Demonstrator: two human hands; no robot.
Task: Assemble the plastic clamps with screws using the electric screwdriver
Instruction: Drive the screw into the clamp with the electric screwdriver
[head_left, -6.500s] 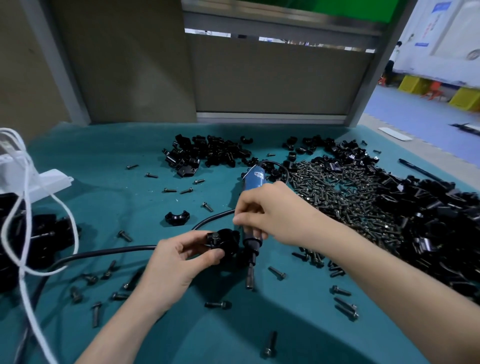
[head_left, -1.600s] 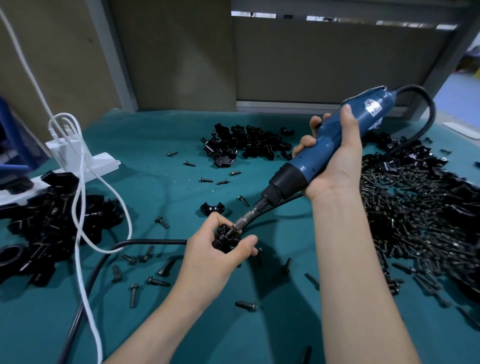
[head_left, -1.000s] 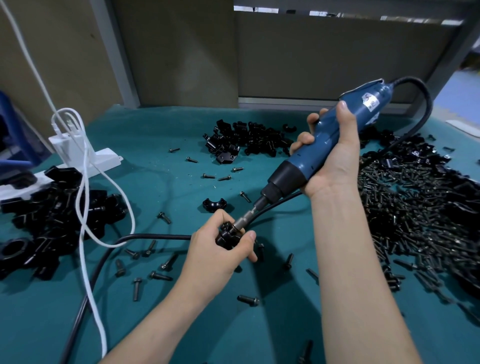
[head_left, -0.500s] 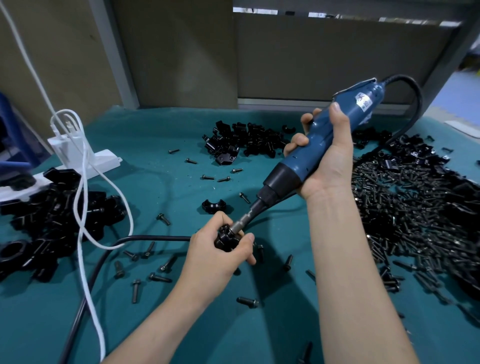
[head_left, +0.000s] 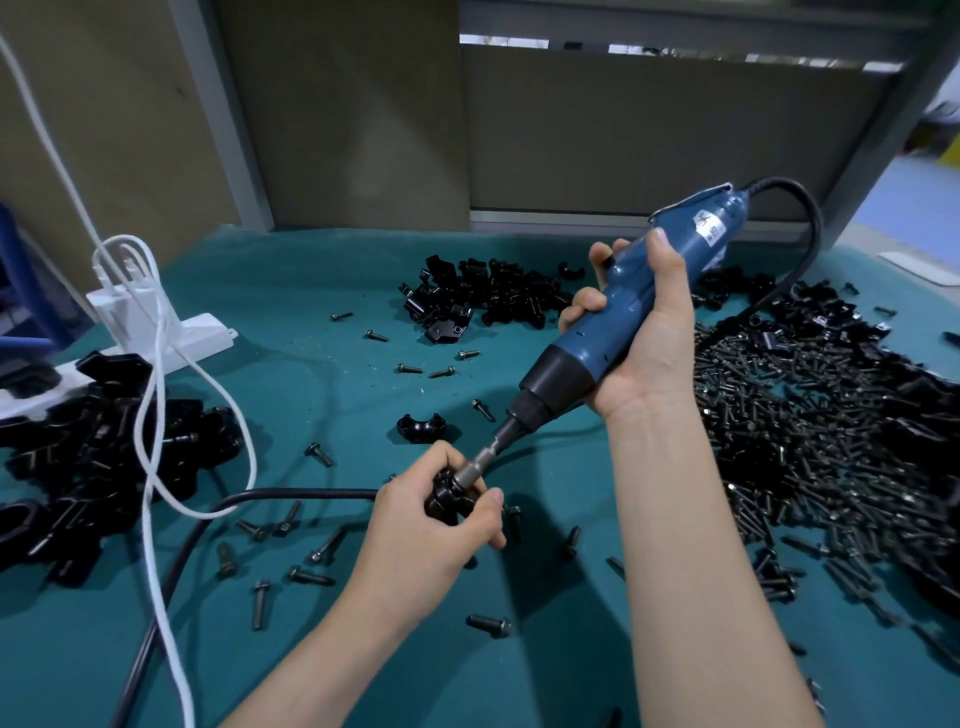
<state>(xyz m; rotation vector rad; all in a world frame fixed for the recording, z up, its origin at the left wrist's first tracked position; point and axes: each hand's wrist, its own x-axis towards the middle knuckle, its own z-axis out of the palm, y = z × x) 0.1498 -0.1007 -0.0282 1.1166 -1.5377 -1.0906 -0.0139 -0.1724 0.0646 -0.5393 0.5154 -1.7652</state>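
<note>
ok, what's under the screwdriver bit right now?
The bit of the electric screwdriver meets a black clamp gripped in the left hand. Any screw there is covered by the bit and that hand.

left hand hides most of the clamp and the screwdriver tip.

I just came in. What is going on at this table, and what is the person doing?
A person is screwing a black plastic clamp together. The left hand grips the clamp over the green table. The right hand holds a blue electric screwdriver tilted down, with its bit set into the clamp. Loose screws lie in a large heap on the right, and more clamp parts are heaped at the back.
</note>
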